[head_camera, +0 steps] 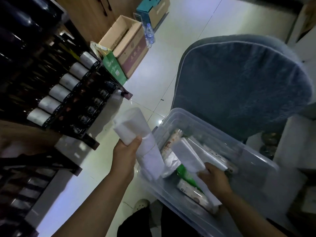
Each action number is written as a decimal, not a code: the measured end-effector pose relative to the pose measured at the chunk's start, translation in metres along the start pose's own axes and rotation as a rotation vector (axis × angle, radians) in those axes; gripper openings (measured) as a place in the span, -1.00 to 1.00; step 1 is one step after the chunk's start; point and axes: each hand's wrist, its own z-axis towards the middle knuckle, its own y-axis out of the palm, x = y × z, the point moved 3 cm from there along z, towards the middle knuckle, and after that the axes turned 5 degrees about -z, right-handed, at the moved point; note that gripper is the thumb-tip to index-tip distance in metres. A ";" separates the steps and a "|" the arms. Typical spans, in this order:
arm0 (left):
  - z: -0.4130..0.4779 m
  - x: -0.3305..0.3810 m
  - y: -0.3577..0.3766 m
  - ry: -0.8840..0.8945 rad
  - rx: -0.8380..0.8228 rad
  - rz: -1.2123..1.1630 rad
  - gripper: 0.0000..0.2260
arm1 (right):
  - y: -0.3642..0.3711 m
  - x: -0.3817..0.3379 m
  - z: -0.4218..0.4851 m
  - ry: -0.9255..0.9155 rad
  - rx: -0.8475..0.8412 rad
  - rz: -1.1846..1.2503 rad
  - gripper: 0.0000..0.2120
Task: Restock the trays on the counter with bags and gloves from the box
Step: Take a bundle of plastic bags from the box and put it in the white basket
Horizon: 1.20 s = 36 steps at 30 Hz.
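Note:
My left hand [125, 152] is shut on a folded bundle of white plastic bags [135, 127], held up just left of the clear plastic box [253, 161]. My right hand [216, 178] is inside the box, its fingers closed on another white bundle of bags [187, 155]. Also lying in the box are a printed roll [172, 139], a green packet [185, 175] and a wrapped pack [195, 196]. No trays or counter are in view.
A dark blue padded chair [242, 82] stands right behind the box. A rack of wine bottles [56, 93] fills the left side. An open cardboard box [126, 47], a green bag [113, 65] and a water bottle [149, 34] sit on the pale tiled floor [153, 79].

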 end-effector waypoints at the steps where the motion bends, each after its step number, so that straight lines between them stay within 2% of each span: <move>1: -0.004 0.005 0.007 -0.005 -0.024 -0.001 -0.76 | -0.017 -0.009 -0.007 -0.009 0.032 0.073 -0.69; 3: -0.014 0.017 0.025 -0.021 -0.090 -0.010 -0.72 | -0.050 -0.029 -0.022 -0.055 0.095 0.168 -0.72; 8: -0.040 0.048 0.069 -0.023 -0.252 -0.050 -0.80 | -0.108 -0.079 -0.057 -0.202 0.270 0.250 -0.85; 12: -0.064 0.074 0.097 -0.052 -0.388 -0.053 -0.91 | -0.129 -0.110 -0.086 -0.265 0.304 0.315 -0.89; 13: -0.070 0.079 0.102 -0.074 -0.430 -0.057 -0.89 | -0.132 -0.117 -0.093 -0.277 0.322 0.316 -0.84; 15: -0.081 0.091 0.109 -0.122 -0.512 -0.064 -0.83 | -0.136 -0.131 -0.107 -0.276 0.358 0.307 -0.87; 18: -0.091 0.106 0.113 -0.186 -0.604 -0.106 -0.75 | -0.139 -0.150 -0.126 -0.241 0.473 0.310 -0.83; 22: -0.099 0.122 0.108 -0.255 -0.663 -0.119 -0.82 | -0.135 -0.166 -0.148 -0.120 0.599 0.323 -0.87; 26: -0.110 0.132 0.108 -0.308 -0.773 -0.110 -0.78 | -0.121 -0.173 -0.170 -0.053 0.570 0.480 -0.85; 28: -0.124 0.135 0.112 -0.364 -0.866 -0.116 -0.75 | -0.114 -0.174 -0.184 -0.031 0.598 0.574 -0.91; 33: -0.169 0.129 0.124 -0.479 -1.093 -0.063 -0.76 | -0.106 -0.157 -0.231 0.112 0.853 0.711 -0.94; 36: -0.201 0.116 0.127 -0.390 -1.239 0.076 -0.79 | -0.104 -0.141 -0.270 0.186 0.990 0.813 -0.89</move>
